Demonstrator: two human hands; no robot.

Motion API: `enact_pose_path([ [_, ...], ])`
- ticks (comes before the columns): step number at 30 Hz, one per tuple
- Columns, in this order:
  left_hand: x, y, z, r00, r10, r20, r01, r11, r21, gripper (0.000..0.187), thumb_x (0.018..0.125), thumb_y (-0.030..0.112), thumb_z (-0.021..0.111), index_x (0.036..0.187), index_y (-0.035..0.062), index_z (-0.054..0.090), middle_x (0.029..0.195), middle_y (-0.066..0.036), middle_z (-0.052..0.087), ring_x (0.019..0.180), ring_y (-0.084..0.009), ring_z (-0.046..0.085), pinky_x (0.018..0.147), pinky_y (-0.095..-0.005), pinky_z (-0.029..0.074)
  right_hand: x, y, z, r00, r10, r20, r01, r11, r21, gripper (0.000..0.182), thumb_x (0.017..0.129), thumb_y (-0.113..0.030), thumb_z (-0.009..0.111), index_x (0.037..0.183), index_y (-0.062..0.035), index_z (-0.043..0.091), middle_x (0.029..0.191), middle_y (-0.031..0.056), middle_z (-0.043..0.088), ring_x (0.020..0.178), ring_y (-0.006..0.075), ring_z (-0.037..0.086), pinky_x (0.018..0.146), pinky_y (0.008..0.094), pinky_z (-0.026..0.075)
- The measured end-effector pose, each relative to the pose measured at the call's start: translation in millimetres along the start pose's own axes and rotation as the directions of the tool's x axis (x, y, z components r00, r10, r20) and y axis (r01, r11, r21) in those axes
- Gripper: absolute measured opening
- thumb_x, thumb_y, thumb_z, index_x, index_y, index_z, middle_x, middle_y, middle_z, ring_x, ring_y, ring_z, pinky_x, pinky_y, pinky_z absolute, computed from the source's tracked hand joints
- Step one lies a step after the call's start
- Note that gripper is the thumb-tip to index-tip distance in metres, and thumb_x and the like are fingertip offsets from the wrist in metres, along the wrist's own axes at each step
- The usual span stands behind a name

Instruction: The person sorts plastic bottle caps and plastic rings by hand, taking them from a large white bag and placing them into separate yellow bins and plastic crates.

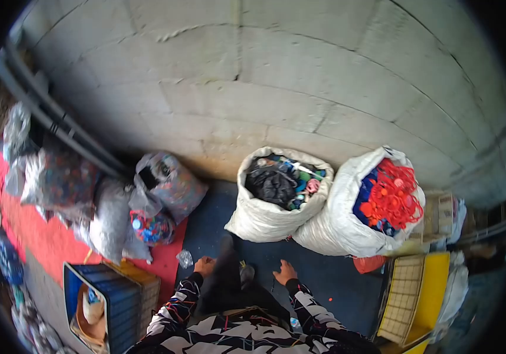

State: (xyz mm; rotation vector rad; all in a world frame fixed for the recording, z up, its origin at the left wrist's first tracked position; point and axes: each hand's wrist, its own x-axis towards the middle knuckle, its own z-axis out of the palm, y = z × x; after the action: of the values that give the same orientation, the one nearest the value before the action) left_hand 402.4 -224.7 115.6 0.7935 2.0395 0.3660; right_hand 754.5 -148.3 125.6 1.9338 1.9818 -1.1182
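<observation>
My left hand (204, 266) reaches down toward the dark blue floor mat (323, 277), fingers loosely curled, next to a small clear plastic piece (184, 258). My right hand (284, 272) hangs over the mat with fingers spread and nothing in it. Both arms wear black-and-white patterned sleeves. Just beyond the hands stand two open white sacks: the left sack (253, 215) holds dark bags and mixed plastic bits, the right sack (338, 227) holds red and blue plastic pieces.
A block wall (253, 82) rises behind the sacks. Clear bags of coloured scraps (167, 189) lie on a red mat at left. A blue crate (114, 298) stands at lower left, yellow crates (412, 295) at right.
</observation>
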Motion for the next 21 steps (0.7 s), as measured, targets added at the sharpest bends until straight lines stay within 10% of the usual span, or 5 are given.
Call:
enact_pose_path([
  [5,45,22,13,0.993,0.045,0.107,-0.053,0.996,0.077,0.043,0.078,0.044,0.063,0.095,0.0039,0.066,0.093,-0.017,0.068,0.094,-0.0318,0.064,0.083,-0.0384,0.048,-19,62,0,0.908,0.334,0.252,-0.336,0.941,-0.036,0.062,0.077,-0.038,0.067,0.126,-0.0026,0.048,0.127,0.0198,0.051,0.117,0.0343,0.05,0.096,0.0428,0.043],
  [10,49,111,25,0.933,-0.077,0.351,-0.006,0.973,0.23,0.04,0.08,0.043,0.061,0.097,0.0075,0.065,0.085,-0.014,0.068,0.087,-0.03,0.065,0.076,-0.0391,0.05,-23,99,28,0.893,0.419,0.167,-0.446,0.872,0.202,0.066,0.076,-0.041,0.067,0.125,-0.0005,0.049,0.126,0.0212,0.052,0.117,0.0345,0.049,0.097,0.0416,0.042],
  [11,65,112,35,0.847,0.182,0.499,-0.409,0.823,0.393,0.037,0.082,0.042,0.059,0.095,0.0082,0.065,0.083,-0.013,0.067,0.084,-0.0292,0.065,0.074,-0.0387,0.05,-26,99,24,0.88,0.446,0.165,-0.475,0.841,0.26,0.067,0.076,-0.042,0.068,0.125,-0.0003,0.049,0.126,0.0213,0.052,0.118,0.0344,0.049,0.097,0.0414,0.042],
  [13,121,97,68,0.374,0.414,0.83,-0.925,0.104,0.365,0.033,0.086,0.041,0.054,0.092,0.0096,0.064,0.077,-0.011,0.066,0.077,-0.0276,0.064,0.07,-0.038,0.05,-34,90,10,0.882,0.469,0.045,-0.45,0.809,0.378,0.066,0.075,-0.041,0.069,0.123,-0.0003,0.051,0.122,0.0205,0.055,0.113,0.0335,0.052,0.094,0.041,0.044],
  [21,29,308,114,0.525,0.219,0.822,-0.532,0.839,0.116,0.037,0.089,0.042,0.054,0.08,0.0066,0.063,0.07,-0.007,0.064,0.064,-0.0193,0.063,0.061,-0.0329,0.048,-63,117,-55,0.61,0.665,-0.43,-0.188,0.649,0.737,0.033,0.074,-0.026,0.069,0.099,-0.005,0.065,0.087,0.0139,0.067,0.084,0.0306,0.064,0.077,0.0393,0.051],
])
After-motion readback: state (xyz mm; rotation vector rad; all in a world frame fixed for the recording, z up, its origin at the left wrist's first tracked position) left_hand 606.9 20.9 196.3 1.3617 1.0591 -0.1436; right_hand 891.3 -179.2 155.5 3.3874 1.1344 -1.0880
